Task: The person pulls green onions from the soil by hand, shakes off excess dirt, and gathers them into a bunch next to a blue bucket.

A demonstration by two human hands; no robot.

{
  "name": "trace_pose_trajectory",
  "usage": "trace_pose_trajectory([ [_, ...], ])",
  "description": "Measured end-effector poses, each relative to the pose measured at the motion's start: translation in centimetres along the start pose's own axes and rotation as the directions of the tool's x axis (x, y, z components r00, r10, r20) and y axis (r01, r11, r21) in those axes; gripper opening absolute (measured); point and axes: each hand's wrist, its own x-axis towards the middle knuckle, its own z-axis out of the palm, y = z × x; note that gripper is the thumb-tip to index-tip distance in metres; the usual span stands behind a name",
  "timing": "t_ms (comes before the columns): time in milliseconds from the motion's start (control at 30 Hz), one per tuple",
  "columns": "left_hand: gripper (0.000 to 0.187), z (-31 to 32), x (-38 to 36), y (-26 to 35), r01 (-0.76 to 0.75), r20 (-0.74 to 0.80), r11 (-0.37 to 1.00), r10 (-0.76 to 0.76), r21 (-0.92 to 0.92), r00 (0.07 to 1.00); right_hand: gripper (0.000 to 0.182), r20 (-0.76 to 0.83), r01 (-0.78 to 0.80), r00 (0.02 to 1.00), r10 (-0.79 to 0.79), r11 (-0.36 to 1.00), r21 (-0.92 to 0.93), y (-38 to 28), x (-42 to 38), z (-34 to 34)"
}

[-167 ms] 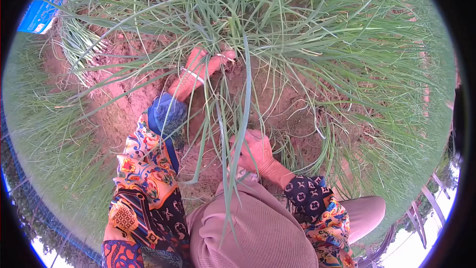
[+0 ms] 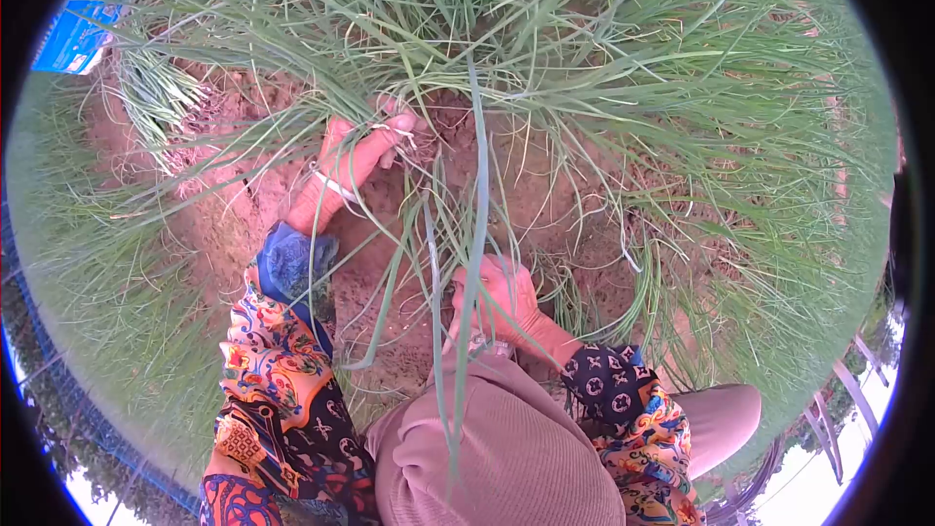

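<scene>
My left hand (image 2: pixel 362 151) is closed round the base of some long green stalks (image 2: pixel 331 88), above the reddish soil, with pale roots showing beside the fingers. Lower down and to the right, my right hand (image 2: pixel 499 290) is closed near my lap, its fingers partly behind drooping green leaves. What it grips is too hidden to make out. Long leaves (image 2: pixel 479 156) hang in front of the view, between the two hands.
At the upper left a pile of green stalks (image 2: pixel 161 97) lies on the soil beside a blue container (image 2: pixel 76 29). Dense green plants (image 2: pixel 721 127) grow ahead and to the right. My bent knee (image 2: pixel 721 419) is at the lower right.
My left hand has moved left and slightly down, away from the standing clump, with stalks in its grip. My right hand has barely moved.
</scene>
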Motion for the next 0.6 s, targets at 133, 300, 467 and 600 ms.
trace_pose_trajectory([
  [133, 0.021, -0.6, -2.7, 0.5, -0.019, 0.004, 0.995, 0.019, 0.101, 1.000, 0.021, -0.076, 0.086, 0.992, -0.101, 0.980, -0.178, -0.4, 0.3, -0.5],
  [300, 0.022, -3.4, -8.1, -0.2, -0.303, 0.075, 0.586, 0.380, 0.752, 0.922, 0.019, -0.082, 0.092, 0.991, -0.109, 0.979, -0.182, -0.8, 0.5, -0.6],
  [467, 0.018, -10.7, -12.4, 0.6, -0.023, -0.740, 0.947, 0.266, 0.321, 0.618, 0.015, -0.118, 0.122, 0.983, -0.142, 0.978, -0.167, -1.4, 0.2, -0.4],
  [600, 0.011, -24.1, -10.9, 3.7, -0.385, -0.807, 0.920, 0.171, -0.074, 0.565, 0.015, -0.069, 0.049, 0.996, -0.064, 0.978, -0.202, -1.9, -0.1, -0.6],
])
